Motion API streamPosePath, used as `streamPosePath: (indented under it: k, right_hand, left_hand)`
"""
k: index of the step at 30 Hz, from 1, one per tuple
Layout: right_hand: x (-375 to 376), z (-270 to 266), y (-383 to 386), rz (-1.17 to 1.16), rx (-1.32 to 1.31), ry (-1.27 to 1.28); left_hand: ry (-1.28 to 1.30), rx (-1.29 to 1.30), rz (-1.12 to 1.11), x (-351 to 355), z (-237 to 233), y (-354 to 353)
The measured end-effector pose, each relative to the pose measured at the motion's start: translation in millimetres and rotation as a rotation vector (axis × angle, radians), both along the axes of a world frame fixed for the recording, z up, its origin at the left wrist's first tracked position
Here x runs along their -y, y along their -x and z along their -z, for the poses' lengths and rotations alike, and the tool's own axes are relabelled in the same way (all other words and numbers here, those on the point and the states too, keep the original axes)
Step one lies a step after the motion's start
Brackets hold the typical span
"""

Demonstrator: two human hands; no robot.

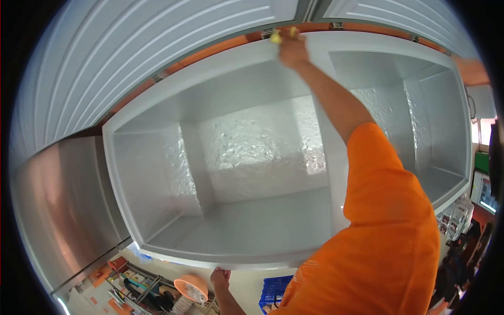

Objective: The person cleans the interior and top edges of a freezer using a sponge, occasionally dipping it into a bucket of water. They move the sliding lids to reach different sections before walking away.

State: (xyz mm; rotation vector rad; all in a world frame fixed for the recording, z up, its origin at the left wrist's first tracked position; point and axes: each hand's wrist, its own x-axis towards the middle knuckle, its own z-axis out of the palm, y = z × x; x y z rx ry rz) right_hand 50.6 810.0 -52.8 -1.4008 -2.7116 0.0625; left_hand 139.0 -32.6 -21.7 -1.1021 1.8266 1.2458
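An open chest freezer (pixel 226 259) with a white rim and two frosty compartments fills the middle of the view. My right hand (pixel 293 51) reaches across to its far rim, near a lid hinge. Its fingers are closed around a yellow cloth (pixel 275 37), which shows on both sides of them; the hand is slightly blurred. Down at the front edge, my left hand (pixel 221 276) is against the outer side of the rim with its fingers curled in. Whether it grips the rim or something small cannot be told.
Two raised ribbed white lids (pixel 173 47) stand behind the freezer. A stainless steel surface (pixel 68 194) adjoins the left side. Below are an orange bowl (pixel 191 287), a wire rack (pixel 139 286) and a blue crate (pixel 274 291). Another person's arm (pixel 470 71) shows at the far right.
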Motion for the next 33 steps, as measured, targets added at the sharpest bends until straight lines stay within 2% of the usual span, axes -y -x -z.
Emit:
streamPosePath:
  k: [2,3,4,5,6,7,8,9,10,12,14,15,17,18,19,21,23,25,26,28,29,30,33]
  right_hand:
    - [1,1,-6,-0.072,-0.199,0.011]
    - [-5,0,-26,-0.220,-0.176,0.019]
    - [-16,-8,-50,-0.379,-0.157,0.016]
    - [-25,-16,-73,-0.359,0.085,-0.081]
    - [-54,-10,-91,-0.186,0.146,0.143]
    - [-67,-35,-113,-0.109,0.369,0.172]
    - [-76,-8,-145,-0.107,-0.137,-0.164]
    - [-79,3,-145,-0.103,-0.177,-0.177]
    - [-72,0,-133,-0.113,-0.176,-0.176]
    - [-39,1,-94,0.059,0.154,-0.224]
    - [-1,13,-45,-0.049,-0.021,-0.071]
    - [30,3,-18,-0.078,-0.089,0.022]
    - [81,15,46,-0.062,-0.239,-0.048]
    - [101,11,80,-0.048,-0.172,-0.050]
    - [121,14,117,-0.067,-0.255,-0.039]
    - [155,-7,177,-0.268,-0.213,0.176]
    - [178,-12,222,-0.578,-0.221,0.298]
    - [193,-2,240,-0.471,-0.399,0.004]
    - [184,2,238,-0.457,-0.392,0.000]
    - [151,-38,188,-0.764,-0.289,0.456]
    - [135,-53,158,-0.784,-0.186,0.359]
    - [111,-29,135,-0.785,-0.452,0.254]
    - [38,-50,-8,-0.396,-0.377,0.243]
  left_hand:
    - [-0.114,0.007,-0.007,-5,-8,4]
    - [0.001,0.000,-0.053,-24,-18,4]
    - [0.008,0.010,-0.053,-19,-13,3]
    - [-0.019,0.009,-0.049,-16,-8,3]
    - [-0.038,0.008,-0.047,-12,-7,1]
    - [-0.021,0.014,-0.055,-7,-11,-2]
    - [-0.006,0.001,-0.069,-8,-12,-2]
    - [-0.003,-0.014,-0.083,-14,-8,-2]
    - [-0.003,-0.011,-0.093,-20,-6,-4]
    - [0.087,-0.007,-0.053,-25,-11,-3]
    - [0.106,0.007,-0.050,-23,-11,0]
    - [0.078,0.002,-0.077,-21,-8,-1]
    - [0.060,0.001,-0.104,-19,-11,-4]
    - [0.090,-0.002,-0.105,-24,-11,-4]
    - [0.120,-0.012,-0.108,-28,-11,-3]
    - [0.135,-0.020,-0.074,-26,-13,-2]
    - [0.097,-0.018,0.002,-9,-9,-6]
    - [0.121,-0.012,-0.034,-16,-5,-1]
    - [0.158,0.005,-0.090,-17,-8,-1]
    - [0.204,0.031,-0.064,-22,-10,-1]
    - [0.181,0.017,-0.051,-16,-9,-1]
    - [0.159,0.001,-0.046,-10,-9,-3]
    - [0.056,-0.001,-0.049,-1,-6,-3]
